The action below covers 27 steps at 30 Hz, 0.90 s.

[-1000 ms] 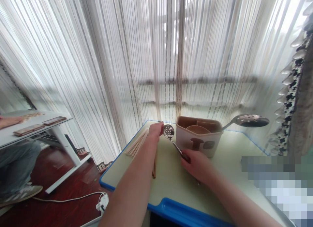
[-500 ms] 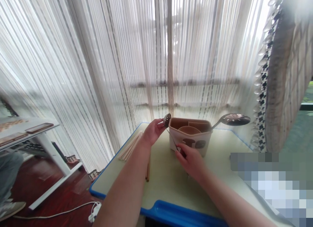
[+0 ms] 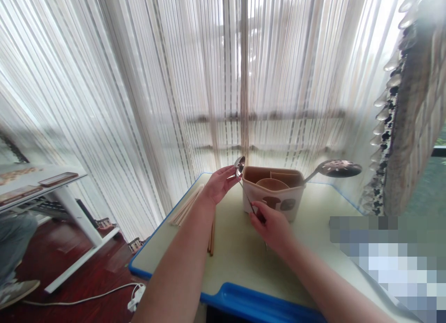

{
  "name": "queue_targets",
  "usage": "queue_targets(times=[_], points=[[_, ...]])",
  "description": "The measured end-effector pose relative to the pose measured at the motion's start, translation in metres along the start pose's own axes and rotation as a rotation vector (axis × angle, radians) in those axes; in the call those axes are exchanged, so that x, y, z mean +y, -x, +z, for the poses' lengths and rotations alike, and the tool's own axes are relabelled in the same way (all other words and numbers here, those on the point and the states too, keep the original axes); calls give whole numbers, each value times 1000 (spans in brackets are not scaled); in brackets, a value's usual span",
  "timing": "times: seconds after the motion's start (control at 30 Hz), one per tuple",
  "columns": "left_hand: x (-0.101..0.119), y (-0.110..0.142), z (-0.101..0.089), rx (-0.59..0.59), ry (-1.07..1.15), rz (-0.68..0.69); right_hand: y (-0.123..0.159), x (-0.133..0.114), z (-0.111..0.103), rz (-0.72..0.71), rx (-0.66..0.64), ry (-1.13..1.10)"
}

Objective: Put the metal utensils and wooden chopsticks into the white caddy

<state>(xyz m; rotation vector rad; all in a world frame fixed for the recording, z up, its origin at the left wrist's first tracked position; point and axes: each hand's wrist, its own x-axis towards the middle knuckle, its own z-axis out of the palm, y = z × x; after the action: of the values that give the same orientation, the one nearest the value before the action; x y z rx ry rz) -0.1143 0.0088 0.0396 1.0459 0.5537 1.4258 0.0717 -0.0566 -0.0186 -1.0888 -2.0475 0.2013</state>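
Slotted spoon up at the left rim of the beige utensil holder, left hand pinching its bowl, right hand pinching the handle low down, chopsticks lying left on the table.

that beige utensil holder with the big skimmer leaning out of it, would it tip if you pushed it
The utensil holder looks wide and low, so it would probably slide on the table rather than tip. The big skimmer leans far over its right rim, so that side may be tippier. It looks like light plastic, likely easy to shove.
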Motion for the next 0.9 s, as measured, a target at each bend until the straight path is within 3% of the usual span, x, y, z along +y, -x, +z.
queue_targets(times=[0.33, 0.57, 0.77, 0.9], points=[[0, 2, 3, 3, -38, 45, -1, -2, -1, -14, 31, -6], [11, 14, 12, -104, -87, 27, -1, -2, -4, -56, 36, -11], [10, 13, 12, -91, -116, -11, 0, -4, -6, -89, 63, -35], [6, 14, 13, -115, -186, -118, 2, -4, -7, -80, 72, -51]])
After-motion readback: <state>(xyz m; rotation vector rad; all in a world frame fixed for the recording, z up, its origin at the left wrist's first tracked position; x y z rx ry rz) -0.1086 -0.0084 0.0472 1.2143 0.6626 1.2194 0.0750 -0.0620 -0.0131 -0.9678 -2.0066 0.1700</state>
